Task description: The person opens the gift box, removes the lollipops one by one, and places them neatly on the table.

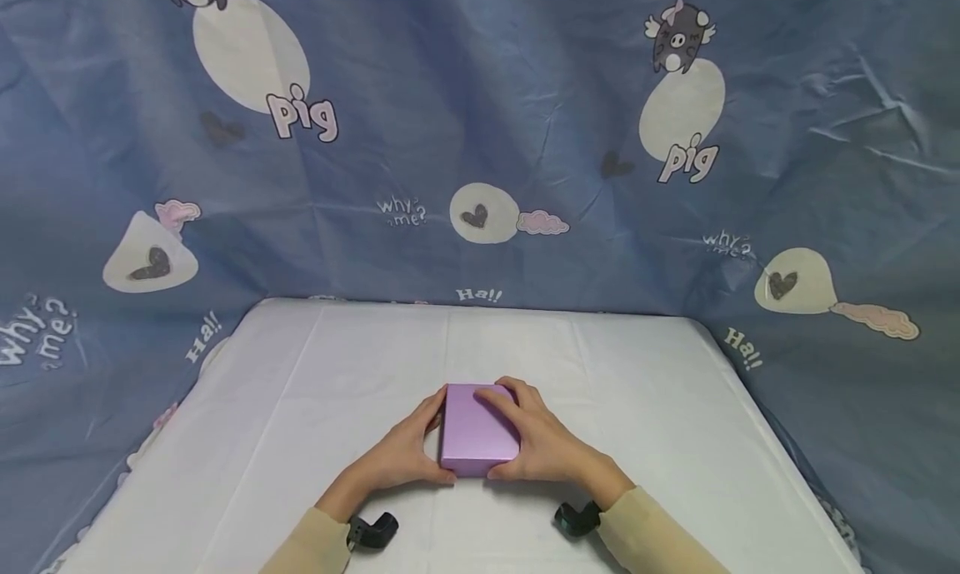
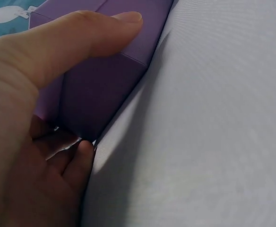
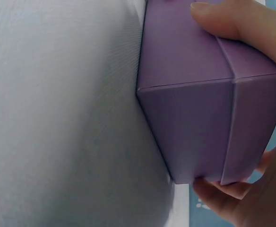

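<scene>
"While both hands were on the purple box (image 1: 478, 431), where did it sit?"

"Flat on the white tabletop (image 1: 375, 357), right between them, its smooth top facing up."

"What was the left hand (image 1: 405, 451) doing?"

"Holding the box from its left side. The thumb (image 2: 95, 38) pressed on the near face, the fingers reached toward the far end, and a gap showed between the palm and the box."

"And the right hand (image 1: 551, 442)?"

"It gripped the other side. Its thumb (image 3: 223, 20) lay on the near face, one finger stretched over the top, and others touched the far end."

"Did the box show a lid?"

"A seam (image 3: 233, 106) ran round it in the right wrist view, with the lid part above it, toward the palm."

"Anything else near?"

"A black device (image 1: 373, 531) at the left wrist and a dark one (image 1: 576, 520) at the right, both by beige sleeves (image 1: 654, 534). Behind the tabletop hung a blue cloth (image 1: 525, 132) printed with pigs, hearts and words."
</scene>
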Motion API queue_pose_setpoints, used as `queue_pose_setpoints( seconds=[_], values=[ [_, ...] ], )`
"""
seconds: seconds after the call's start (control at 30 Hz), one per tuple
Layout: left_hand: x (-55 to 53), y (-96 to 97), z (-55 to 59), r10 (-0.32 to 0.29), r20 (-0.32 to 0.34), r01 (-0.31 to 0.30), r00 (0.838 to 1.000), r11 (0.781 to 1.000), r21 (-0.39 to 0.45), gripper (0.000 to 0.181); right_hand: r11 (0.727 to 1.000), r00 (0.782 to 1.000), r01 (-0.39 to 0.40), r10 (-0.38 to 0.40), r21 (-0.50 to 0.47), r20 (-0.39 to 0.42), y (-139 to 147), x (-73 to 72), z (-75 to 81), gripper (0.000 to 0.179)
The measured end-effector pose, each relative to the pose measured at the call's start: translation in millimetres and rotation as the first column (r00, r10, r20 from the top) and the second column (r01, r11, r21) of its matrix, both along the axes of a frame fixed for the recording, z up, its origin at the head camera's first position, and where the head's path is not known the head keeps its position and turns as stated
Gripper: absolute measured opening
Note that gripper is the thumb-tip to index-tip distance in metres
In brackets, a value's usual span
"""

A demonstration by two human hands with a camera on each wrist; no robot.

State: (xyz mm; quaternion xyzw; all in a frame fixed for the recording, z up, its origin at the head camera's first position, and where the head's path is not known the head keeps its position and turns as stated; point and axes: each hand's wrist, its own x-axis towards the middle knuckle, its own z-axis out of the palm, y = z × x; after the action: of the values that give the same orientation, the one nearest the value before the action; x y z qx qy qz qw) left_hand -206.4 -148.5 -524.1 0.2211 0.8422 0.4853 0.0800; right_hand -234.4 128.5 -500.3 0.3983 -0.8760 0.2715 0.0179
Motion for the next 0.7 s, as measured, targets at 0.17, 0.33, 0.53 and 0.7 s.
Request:
queue_pose_setpoints(
  seconds=[0.17, 0.33, 0.53, 0.7],
  values=[
    [-2.4, -1.6, -0.7, -0.003, -0.024, 0.003, 1.000, 1.000, -0.010, 0.139, 1.000, 0.998, -0.016, 0.016, -0.010, -0.055, -1.6, 0.3, 1.1, 0.114],
    [-3.0, -3.1, -2.1, -0.010, -0.023, 0.010, 1.000, 1.000, 0.014, 0.139, 0.999, 0.995, -0.032, 0.029, -0.023, -0.094, -3.1, -0.4, 1.2, 0.114],
    [-1.8, -2.1, -4.5, -0.030, -0.032, 0.032, 0.999, 0.999, 0.043, 0.139, 0.999, 0.995, -0.027, 0.023, -0.031, -0.102, -2.7, 1.7, 0.5, 0.113],
    [-0.9, 0.2, -5.9, -0.033, -0.079, 0.035, 0.996, 0.999, 0.023, 0.138, 0.998, 0.997, -0.024, 0.020, -0.054, -0.071, -0.8, 3.7, 1.6, 0.111]
  ],
)
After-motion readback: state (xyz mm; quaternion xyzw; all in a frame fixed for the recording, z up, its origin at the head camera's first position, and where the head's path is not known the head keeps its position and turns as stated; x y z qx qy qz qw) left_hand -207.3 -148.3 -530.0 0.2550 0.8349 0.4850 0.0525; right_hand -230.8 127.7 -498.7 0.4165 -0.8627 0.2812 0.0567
